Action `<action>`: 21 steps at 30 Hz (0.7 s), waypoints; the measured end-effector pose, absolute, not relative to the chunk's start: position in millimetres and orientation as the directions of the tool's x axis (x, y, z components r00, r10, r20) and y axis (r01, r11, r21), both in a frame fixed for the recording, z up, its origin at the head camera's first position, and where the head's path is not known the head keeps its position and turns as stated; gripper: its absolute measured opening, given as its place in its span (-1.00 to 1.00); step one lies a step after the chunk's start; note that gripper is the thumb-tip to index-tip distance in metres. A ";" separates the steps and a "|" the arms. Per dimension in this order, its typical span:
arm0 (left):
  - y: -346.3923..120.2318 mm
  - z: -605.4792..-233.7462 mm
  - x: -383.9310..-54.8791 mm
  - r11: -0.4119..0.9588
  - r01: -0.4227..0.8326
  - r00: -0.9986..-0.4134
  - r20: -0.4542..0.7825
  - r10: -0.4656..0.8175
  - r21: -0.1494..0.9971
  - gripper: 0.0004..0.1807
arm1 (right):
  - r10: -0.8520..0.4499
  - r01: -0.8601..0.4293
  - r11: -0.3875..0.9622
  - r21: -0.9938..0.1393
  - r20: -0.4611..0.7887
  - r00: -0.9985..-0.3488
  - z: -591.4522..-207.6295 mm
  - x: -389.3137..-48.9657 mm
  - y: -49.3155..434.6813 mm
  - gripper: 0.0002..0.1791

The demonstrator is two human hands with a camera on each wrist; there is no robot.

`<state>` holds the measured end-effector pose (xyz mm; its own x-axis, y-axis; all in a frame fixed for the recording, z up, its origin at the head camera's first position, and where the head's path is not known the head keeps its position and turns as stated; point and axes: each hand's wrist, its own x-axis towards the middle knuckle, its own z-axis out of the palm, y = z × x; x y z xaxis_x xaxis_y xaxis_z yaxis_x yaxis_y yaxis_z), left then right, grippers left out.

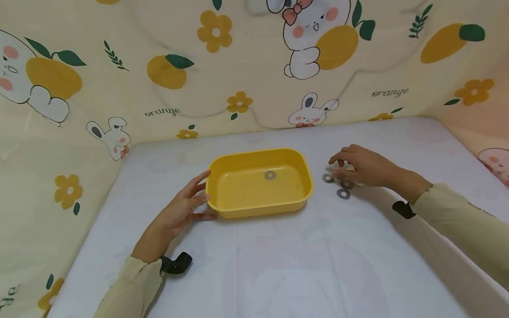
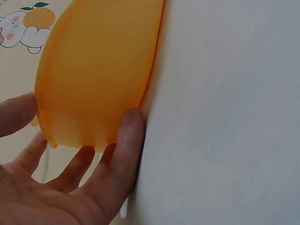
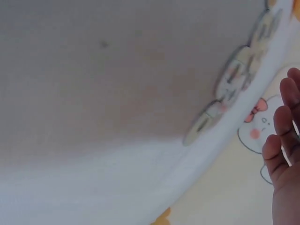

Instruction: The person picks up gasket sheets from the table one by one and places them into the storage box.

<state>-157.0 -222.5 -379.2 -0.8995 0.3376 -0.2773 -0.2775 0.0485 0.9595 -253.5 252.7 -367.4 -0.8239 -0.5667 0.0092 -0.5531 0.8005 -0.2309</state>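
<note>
Left hand (image 1: 177,212) spread against end of yellow tray (image 1: 234,185), right hand (image 1: 366,167) loosely curved over metal washers (image 1: 344,197)

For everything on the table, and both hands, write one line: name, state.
Yellow tray: upright, open-topped
Washer in tray: lying flat
Loose washers: lying on the table beside the tray
Left hand: holding the tray's left end
Right hand: over the loose washers, apparently holding nothing

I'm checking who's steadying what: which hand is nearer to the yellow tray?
Left. The left hand touches the left end of the yellow tray; the right hand is apart from it, off to its right, by the loose grey washers.
</note>
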 end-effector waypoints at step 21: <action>-225.5 -381.8 -158.8 0.025 -0.285 -0.898 -0.276 0.344 0.958 -0.29 | -0.554 -0.542 0.818 -0.191 -0.009 -0.833 -385.5 -244.8 246.9 -0.54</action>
